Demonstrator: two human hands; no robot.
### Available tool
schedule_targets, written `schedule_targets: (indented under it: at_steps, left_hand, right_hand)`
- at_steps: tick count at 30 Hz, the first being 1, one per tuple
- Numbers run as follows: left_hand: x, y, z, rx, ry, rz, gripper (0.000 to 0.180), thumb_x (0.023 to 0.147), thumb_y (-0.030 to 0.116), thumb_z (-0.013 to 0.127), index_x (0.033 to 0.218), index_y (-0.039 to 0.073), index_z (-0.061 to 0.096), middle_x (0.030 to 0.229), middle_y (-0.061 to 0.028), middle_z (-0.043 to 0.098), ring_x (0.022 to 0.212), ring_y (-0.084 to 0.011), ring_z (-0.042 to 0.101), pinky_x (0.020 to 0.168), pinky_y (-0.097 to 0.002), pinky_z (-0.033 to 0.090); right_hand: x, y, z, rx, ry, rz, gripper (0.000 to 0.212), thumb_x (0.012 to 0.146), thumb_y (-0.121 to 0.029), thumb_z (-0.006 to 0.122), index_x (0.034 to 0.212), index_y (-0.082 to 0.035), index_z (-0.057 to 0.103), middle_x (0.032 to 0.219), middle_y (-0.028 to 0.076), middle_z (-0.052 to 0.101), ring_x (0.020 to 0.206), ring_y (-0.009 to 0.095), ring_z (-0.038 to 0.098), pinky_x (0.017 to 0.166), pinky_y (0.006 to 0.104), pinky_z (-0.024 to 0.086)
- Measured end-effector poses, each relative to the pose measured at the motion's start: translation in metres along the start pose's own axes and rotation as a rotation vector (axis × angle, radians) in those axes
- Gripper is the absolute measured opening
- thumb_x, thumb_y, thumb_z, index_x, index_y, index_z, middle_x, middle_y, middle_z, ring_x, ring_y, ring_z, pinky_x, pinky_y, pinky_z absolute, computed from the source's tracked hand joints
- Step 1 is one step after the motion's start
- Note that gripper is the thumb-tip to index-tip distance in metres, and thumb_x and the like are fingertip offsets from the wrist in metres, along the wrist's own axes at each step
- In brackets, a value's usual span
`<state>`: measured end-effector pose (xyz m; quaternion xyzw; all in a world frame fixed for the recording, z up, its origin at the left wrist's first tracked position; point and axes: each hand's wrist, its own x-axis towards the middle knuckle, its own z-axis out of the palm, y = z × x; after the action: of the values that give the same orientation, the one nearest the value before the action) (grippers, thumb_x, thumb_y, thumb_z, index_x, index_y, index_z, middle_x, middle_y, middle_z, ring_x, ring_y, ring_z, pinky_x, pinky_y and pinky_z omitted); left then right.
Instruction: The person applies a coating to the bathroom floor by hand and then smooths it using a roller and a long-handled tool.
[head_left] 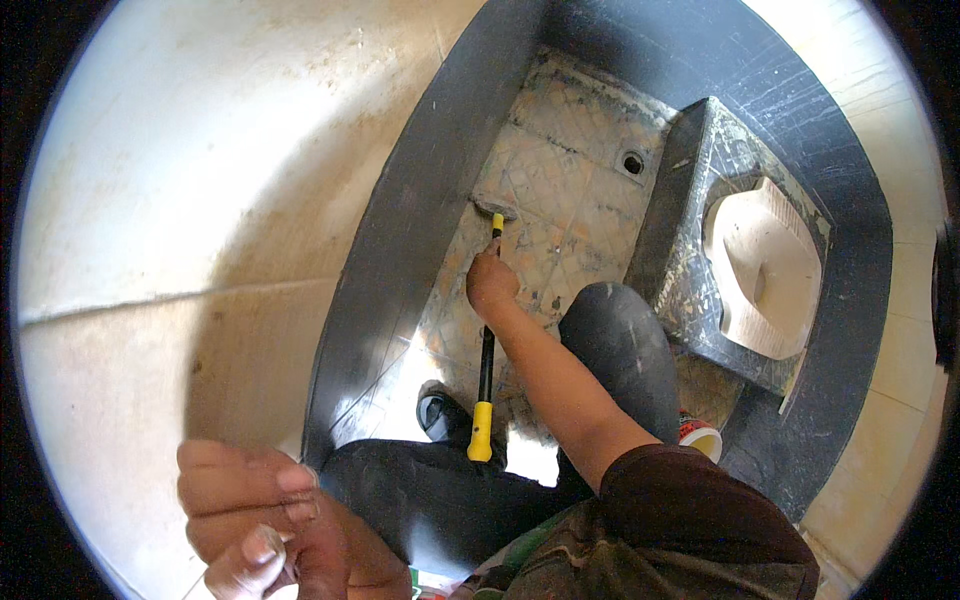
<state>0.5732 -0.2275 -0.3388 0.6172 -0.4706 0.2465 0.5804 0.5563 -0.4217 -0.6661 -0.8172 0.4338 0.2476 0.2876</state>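
A hammer with a black shaft, a yellow neck and a yellow butt end runs across the lower middle of the view. My right hand is wrapped round its shaft just below the head. The grey hammer head is over the tiled floor, close to the dark left wall; I cannot tell whether it touches the floor. Large at the lower left is my left hand, raised near the pale wall. Its fingers are curled in with the tips together, and whatever they may pinch is hidden.
To the right, a cream squat toilet pan is set in a raised dark platform. A square floor drain lies beyond my right hand. A red and white tub stands beside my right knee. Dark walls hem in the floor.
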Motion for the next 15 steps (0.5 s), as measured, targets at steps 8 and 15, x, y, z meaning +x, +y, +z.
schedule_targets:
  at_steps: [8,15]
  left_hand:
    - [0.015,-0.009,0.014,-0.092,-0.13,0.075,0.089,0.084,0.078,0.038,0.113,-0.003,0.061,0.067,-0.0056,0.054,0.064,-0.0222,0.048,0.06,-0.0362,0.033]
    - [0.007,-0.004,0.001,-0.087,-0.12,0.035,0.09,0.083,0.079,0.037,0.117,0.0,0.061,0.067,-0.0026,0.05,0.062,-0.0201,0.041,0.062,-0.0379,0.031]
  right_hand:
    - [0.04,0.022,0.039,-0.212,0.13,-0.127,0.057,0.093,-0.017,0.051,0.14,0.009,0.033,0.119,0.023,0.056,0.091,0.034,0.07,0.072,0.0428,0.057]
    - [0.003,-0.001,0.022,0.017,0.159,-0.089,0.068,0.094,-0.017,0.051,0.147,0.01,0.017,0.096,0.02,0.07,0.083,0.033,0.071,0.067,0.0413,0.057]
